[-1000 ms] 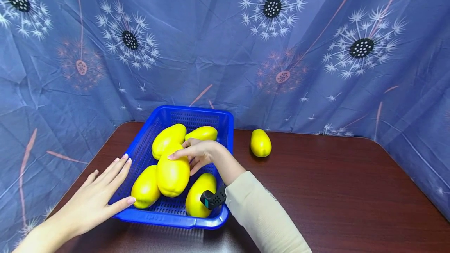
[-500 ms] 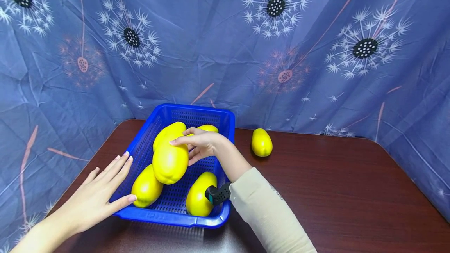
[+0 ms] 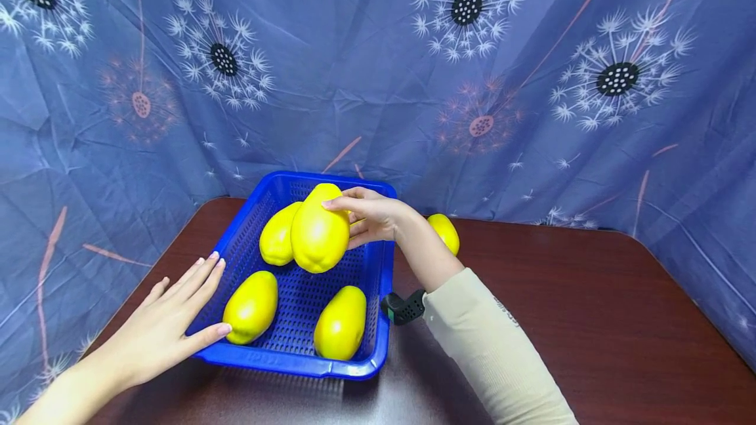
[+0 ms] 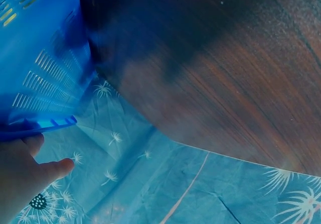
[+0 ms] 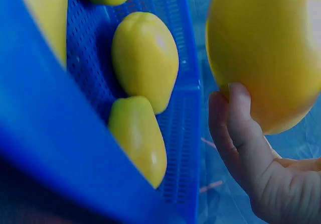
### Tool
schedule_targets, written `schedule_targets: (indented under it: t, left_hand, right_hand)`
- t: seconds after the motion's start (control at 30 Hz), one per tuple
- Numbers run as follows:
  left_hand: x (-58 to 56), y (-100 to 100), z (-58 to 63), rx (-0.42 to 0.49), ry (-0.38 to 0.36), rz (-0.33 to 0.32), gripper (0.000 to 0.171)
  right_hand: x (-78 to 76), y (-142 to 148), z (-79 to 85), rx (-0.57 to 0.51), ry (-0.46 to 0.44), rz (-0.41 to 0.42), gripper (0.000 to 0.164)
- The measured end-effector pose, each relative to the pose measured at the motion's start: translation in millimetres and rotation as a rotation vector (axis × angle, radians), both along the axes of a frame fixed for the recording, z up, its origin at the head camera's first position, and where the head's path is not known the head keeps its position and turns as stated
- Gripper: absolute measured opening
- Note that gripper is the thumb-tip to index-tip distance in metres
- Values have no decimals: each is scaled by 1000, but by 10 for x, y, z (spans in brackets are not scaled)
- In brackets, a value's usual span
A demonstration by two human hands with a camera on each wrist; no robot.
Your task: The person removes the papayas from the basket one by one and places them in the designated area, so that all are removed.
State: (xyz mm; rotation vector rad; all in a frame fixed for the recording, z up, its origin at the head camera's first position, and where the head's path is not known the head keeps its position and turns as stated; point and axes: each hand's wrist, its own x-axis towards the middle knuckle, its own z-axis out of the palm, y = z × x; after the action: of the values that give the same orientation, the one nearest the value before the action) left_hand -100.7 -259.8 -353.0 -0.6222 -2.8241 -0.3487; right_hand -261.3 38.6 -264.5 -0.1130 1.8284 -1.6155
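Observation:
My right hand (image 3: 375,215) grips a yellow papaya (image 3: 319,228) from its right side, thumb on top, and holds it up over the back of the blue plastic basket (image 3: 272,359). In the right wrist view the fingers curl against the lifted papaya (image 5: 266,48). My left hand (image 3: 165,320) rests with fairly straight fingers at the basket's left rim, the thumb near the front-left papaya (image 3: 251,307). Other papayas lie in the basket: one at the front right (image 3: 340,323) and one at the back left (image 3: 276,235). A further papaya (image 5: 138,138), visible from the right wrist, is hidden in the head view.
A single papaya (image 3: 444,233) lies on the dark brown table (image 3: 561,320) right of the basket, partly covered by my right forearm. A blue curtain (image 3: 354,71) with dandelion prints hangs behind the table and at both sides. A black wrist device (image 3: 404,308) sits near the basket's right rim.
My right hand has lifted the papaya from among the others and carried it up, back and to the right. My left hand has stayed at the basket's left rim.

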Motion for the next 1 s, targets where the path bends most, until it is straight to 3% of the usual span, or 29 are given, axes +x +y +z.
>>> schedule_targets:
  t: [0.57,1.0]
  left_hand:
    - [4,14,11,4,-13,2,84]
    - [-4,14,14,9,-2,-1,84]
  right_hand:
    - [-110,723,154,-19,85,-135,72]
    - [-133,1165,108,-2,95,-182,62]
